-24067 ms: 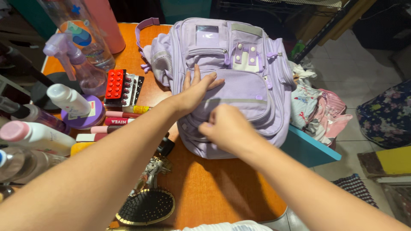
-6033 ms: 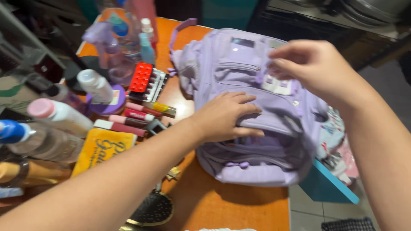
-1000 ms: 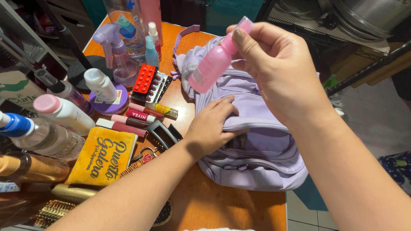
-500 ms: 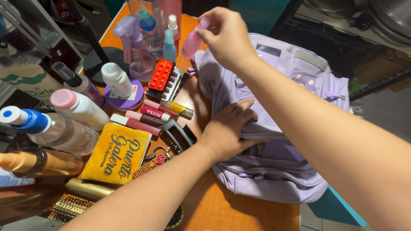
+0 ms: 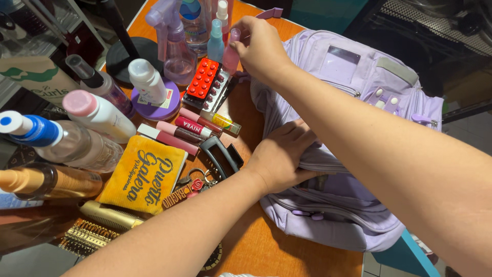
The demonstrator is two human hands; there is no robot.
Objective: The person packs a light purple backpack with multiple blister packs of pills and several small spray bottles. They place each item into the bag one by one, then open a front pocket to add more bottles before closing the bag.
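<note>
A person's left hand [image 5: 284, 156] lies flat, fingers together, on a lilac backpack [image 5: 353, 154] at the wooden table's [image 5: 261, 251] three o'clock side. Farther off, toward twelve o'clock, the right hand [image 5: 261, 48] pinches a small pink bottle [image 5: 231, 51] upright, just beside a red pill blister pack [image 5: 205, 82] among spray bottles.

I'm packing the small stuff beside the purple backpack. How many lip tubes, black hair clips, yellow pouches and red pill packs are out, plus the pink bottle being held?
Lip tubes: 4
Black hair clip: 1
Yellow pouch: 1
Red pill pack: 1
Pink bottle, in the right hand: 1
Total: 8
</note>
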